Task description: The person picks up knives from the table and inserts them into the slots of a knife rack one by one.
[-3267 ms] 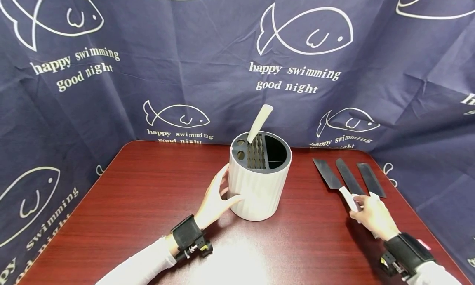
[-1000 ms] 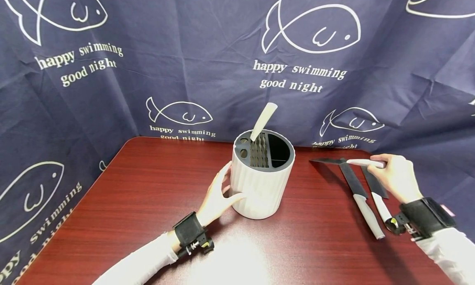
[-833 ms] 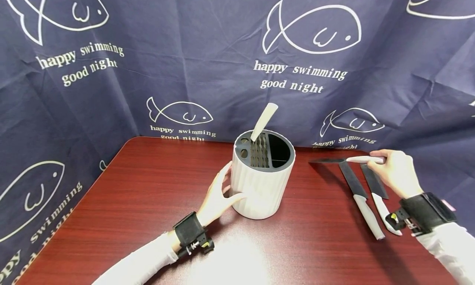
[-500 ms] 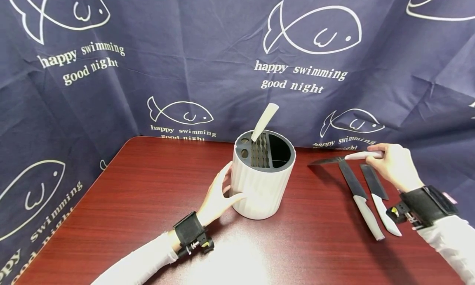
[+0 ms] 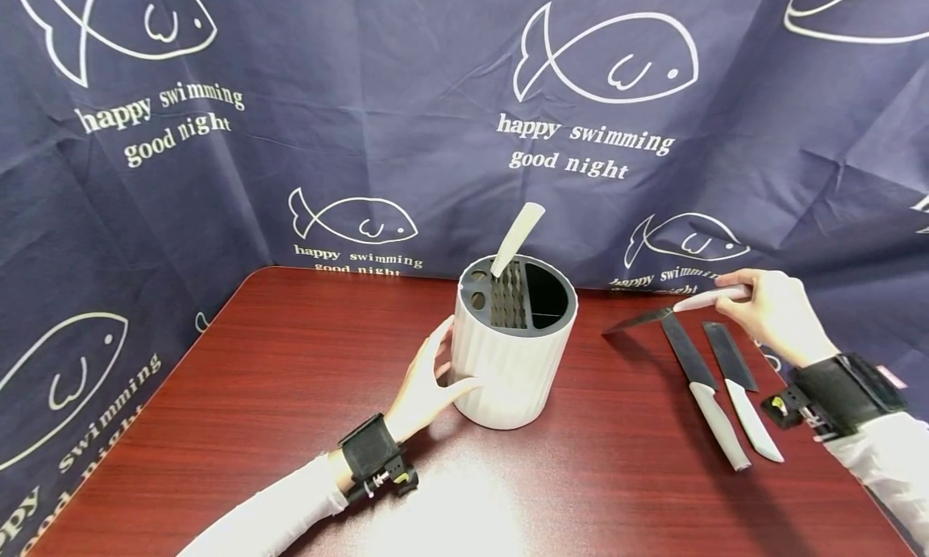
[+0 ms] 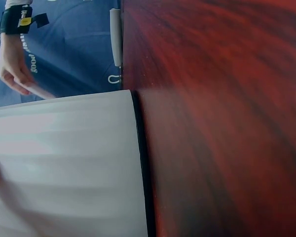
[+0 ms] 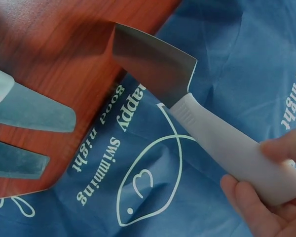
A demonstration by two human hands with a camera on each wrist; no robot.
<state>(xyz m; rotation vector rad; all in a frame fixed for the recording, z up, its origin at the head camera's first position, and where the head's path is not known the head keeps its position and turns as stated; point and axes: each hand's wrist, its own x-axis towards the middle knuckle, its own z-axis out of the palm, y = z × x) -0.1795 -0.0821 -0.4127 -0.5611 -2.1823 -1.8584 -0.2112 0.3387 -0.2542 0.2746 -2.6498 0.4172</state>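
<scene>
A round white ribbed knife block (image 5: 508, 372) with a dark slotted top stands at the middle of the table. My left hand (image 5: 424, 384) holds its left side, thumb across the front and fingers round the side. One knife with a white handle (image 5: 518, 239) stands in a slot, its blade hidden. My right hand (image 5: 776, 311) grips the white handle of a broad-bladed cleaver (image 7: 155, 64) above the table's far right, blade tilted down to the left. Below it lie a knife with a grey-white handle (image 5: 714, 424) and a white-handled knife (image 5: 755, 420), side by side.
The dark red table (image 5: 290, 355) has its back edge against a blue cloth (image 5: 406, 122) printed with white fish and words. The block's top also has two round holes at the left and a large dark compartment (image 5: 546, 295) at the right.
My right hand has lifted the cleaver off the table beside the other two knives. Over the last second it rises slightly and the blade tips further downward. My left hand stays on the block.
</scene>
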